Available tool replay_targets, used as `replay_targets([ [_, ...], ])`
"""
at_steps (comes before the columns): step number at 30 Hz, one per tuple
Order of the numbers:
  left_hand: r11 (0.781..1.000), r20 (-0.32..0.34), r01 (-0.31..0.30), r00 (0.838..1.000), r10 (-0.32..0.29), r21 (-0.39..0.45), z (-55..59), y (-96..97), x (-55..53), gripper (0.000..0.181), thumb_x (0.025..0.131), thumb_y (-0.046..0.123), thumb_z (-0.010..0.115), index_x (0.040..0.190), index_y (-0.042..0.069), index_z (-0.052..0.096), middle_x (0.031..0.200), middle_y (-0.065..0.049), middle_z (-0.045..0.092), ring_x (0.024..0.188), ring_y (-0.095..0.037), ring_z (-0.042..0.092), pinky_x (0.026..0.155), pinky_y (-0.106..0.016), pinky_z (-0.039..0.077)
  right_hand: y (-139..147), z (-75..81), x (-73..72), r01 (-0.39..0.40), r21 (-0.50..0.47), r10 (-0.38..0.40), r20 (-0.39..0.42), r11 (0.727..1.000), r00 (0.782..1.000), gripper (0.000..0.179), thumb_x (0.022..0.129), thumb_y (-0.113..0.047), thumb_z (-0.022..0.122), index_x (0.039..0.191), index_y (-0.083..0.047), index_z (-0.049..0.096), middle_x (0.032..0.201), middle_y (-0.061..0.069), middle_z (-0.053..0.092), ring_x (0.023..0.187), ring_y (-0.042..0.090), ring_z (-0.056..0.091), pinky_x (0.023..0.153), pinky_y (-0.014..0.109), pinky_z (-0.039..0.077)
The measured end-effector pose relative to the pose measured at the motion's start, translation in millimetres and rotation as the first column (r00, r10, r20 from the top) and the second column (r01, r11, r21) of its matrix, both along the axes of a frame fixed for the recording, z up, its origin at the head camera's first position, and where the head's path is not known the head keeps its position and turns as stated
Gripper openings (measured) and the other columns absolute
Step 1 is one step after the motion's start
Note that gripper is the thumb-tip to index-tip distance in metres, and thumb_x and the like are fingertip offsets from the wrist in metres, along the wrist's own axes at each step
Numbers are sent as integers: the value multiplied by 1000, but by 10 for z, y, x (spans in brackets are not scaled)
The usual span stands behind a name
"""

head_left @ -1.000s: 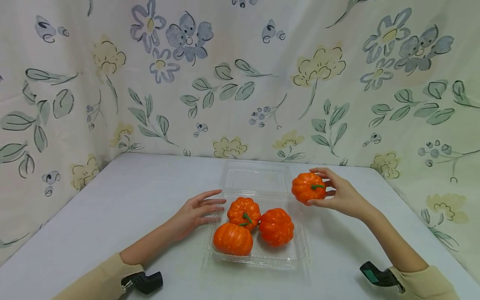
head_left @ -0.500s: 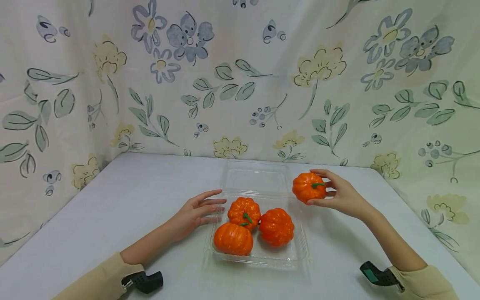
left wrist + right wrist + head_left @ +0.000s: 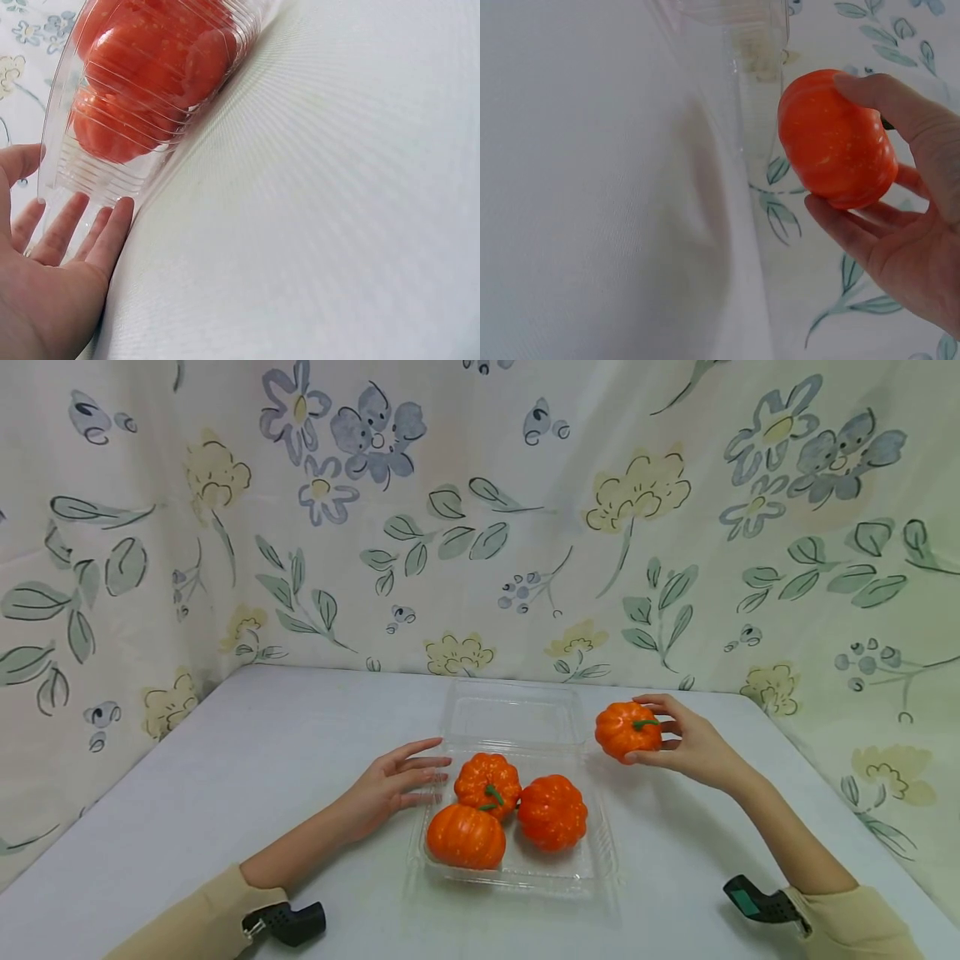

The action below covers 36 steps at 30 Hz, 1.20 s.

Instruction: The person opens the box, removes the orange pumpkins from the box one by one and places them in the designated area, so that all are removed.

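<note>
A small orange toy pumpkin [image 3: 627,732] with a green stem is gripped by my right hand [image 3: 693,745], above the table to the right of the clear plastic box. In the right wrist view the thumb and fingers clasp the pumpkin [image 3: 834,141] from opposite sides. The clear plastic box [image 3: 592,860] stands with its lid folded back. Inside sit three more orange pumpkins: one at the back [image 3: 488,786], one at front left [image 3: 466,837], one on the right [image 3: 553,813]. My left hand [image 3: 382,795], fingers extended, touches the box's left side with its fingertips [image 3: 124,204].
The box's transparent lid [image 3: 512,714] lies toward the back of the white table [image 3: 285,760]. A flower-patterned cloth [image 3: 480,593] hangs behind the table and along its sides. Each wrist wears a black camera mount [image 3: 292,925].
My right hand has shifted slightly to the right with the pumpkin, away from the box. The left hand and the three pumpkins in the box stay put.
</note>
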State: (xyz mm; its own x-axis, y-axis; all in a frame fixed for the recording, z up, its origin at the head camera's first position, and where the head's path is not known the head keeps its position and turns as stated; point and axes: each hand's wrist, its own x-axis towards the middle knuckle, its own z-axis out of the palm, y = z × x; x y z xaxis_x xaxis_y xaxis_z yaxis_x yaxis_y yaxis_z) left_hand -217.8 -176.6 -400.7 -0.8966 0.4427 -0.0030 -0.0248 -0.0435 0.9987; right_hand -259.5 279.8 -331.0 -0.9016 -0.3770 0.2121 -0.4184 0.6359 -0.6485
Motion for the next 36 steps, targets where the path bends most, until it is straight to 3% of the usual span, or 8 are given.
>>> replay_targets([
  [13, 1000, -9, -3, 1000, 3, -13, -18, -5, -10, 64, 110, 19, 56, 165, 1, 28, 159, -29, 46, 142, -37, 54, 108, -43, 55, 101, -72, -85, 69, 24, -69, 5, 997, 998, 78, 91, -17, 85, 154, -1, 41, 148, 32, 49, 123, 52, 60, 95, 49, 62],
  [20, 1000, -6, -4, 1000, 4, -11, -17, 2, -9, 65, 110, 20, 57, 165, 1, 28, 160, -29, 46, 140, -33, 57, 106, -40, 56, 143, -105, -107, 117, 38, -117, 1, 992, 993, 76, 93, -24, 83, 153, 0, 43, 148, 28, 52, 123, 49, 60, 94, 42, 62],
  [26, 1000, -6, -2, 1000, 2, -11, -17, 3, -10, 66, 110, 21, 57, 165, 1, 27, 160, -29, 45, 141, -34, 56, 106, -40, 56, 161, -152, -142, 153, 26, -153, 7, 988, 988, 78, 94, -25, 81, 156, -1, 42, 152, 31, 49, 124, 52, 59, 95, 56, 61],
  [32, 1000, 4, -8, 1000, 8, -12, -22, 1, -18, 65, 110, 20, 57, 165, 2, 28, 160, -27, 46, 141, -34, 56, 106, -40, 56, 160, -187, -177, 182, 35, -183, 15, 983, 983, 79, 95, -24, 81, 158, 0, 40, 152, 32, 48, 124, 52, 59, 93, 50, 63],
  [36, 1000, 6, -13, 1000, 13, -17, -24, -2, -23, 65, 109, 20, 57, 165, 3, 29, 160, -27, 47, 141, -34, 56, 106, -40, 56, 155, -203, -187, 191, 32, -192, 22, 981, 981, 79, 96, -25, 80, 158, 1, 40, 153, 33, 47, 125, 52, 58, 96, 56, 60],
])
